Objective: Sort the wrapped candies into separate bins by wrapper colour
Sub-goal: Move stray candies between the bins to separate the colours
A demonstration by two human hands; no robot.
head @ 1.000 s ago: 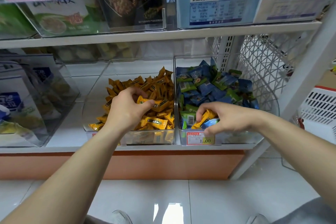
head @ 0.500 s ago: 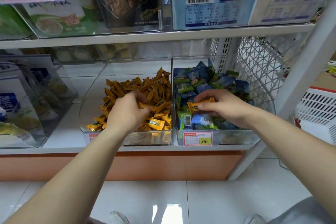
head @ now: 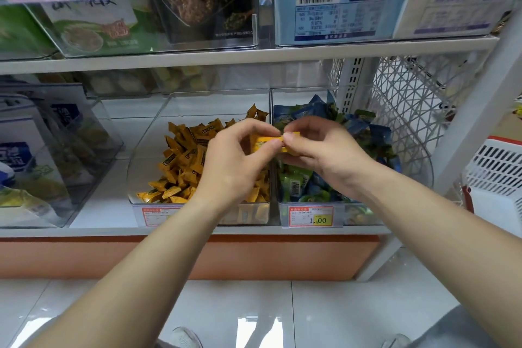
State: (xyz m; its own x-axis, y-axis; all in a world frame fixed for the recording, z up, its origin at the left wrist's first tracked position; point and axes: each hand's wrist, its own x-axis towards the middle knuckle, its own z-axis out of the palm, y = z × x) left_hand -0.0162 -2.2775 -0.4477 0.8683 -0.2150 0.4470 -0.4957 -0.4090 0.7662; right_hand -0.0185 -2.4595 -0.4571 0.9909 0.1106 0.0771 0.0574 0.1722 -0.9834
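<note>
- Change: one second ago the right hand [head: 324, 150] pinched the yellow candy [head: 269, 141] low at the front of the blue-and-green bin [head: 367, 216], while the left hand [head: 234, 162] lay in the yellow pile. Both hands now meet above the divider between the two bins.
- Candy location: in the air over the divider and clear of both piles. The yellow bin [head: 149, 150] is at its 8 o'clock and the blue-and-green bin at its 4 o'clock.
- Finger state, left: thumb and forefinger pinch the candy's left end; the remaining fingers are curled.
- Finger state, right: thumb and forefinger pinch the candy's right end; the remaining fingers are loosely curled beneath.
- Meaning for the task: a stray yellow wrapper is out of the wrong bin and appears to be at handover (the release into the yellow bin is not yet done).
- Count: two hands, one candy in transfer, two bins.
- Count: each bin's candies are too many and too overlapped to count.
- Count: one price label [head: 310, 216] is legible, at 6 o'clock of the right hand.
</note>
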